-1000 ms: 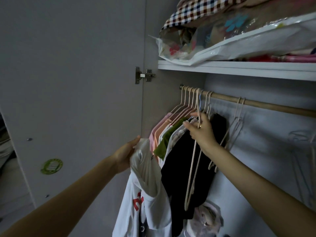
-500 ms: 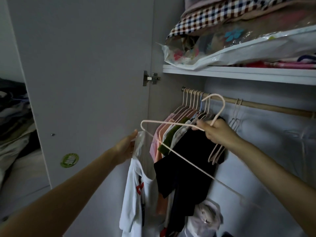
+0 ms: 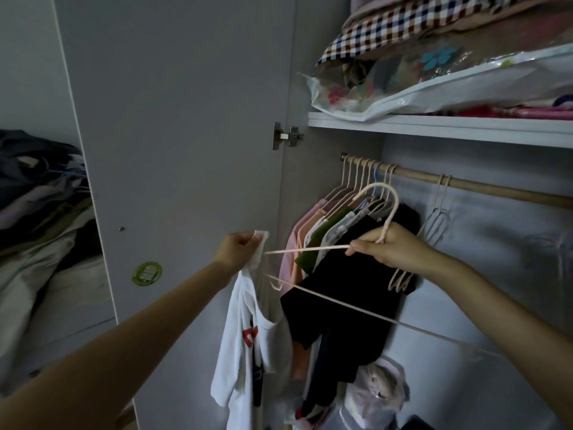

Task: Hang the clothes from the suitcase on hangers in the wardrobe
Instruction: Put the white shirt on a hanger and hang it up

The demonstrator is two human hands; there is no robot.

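My left hand grips the top edge of a white T-shirt with a red and black print; the shirt hangs down in front of the open wardrobe. My right hand holds a pale pink hanger at the base of its hook, off the rail. The hanger's left tip sits at or just inside the shirt's neck opening. Behind, the wooden rail carries several hung clothes, pink, green, white and black, bunched at its left end.
The open wardrobe door with a green sticker stands at left. Two empty hangers hang further right on the rail. A shelf above holds bagged bedding. Bags lie on the wardrobe floor. Piled clothes lie far left.
My right hand lifted the pink hanger off the rail and swung it level toward the shirt. The hanger's left tip has now reached the shirt's neck. The left hand rose slightly.
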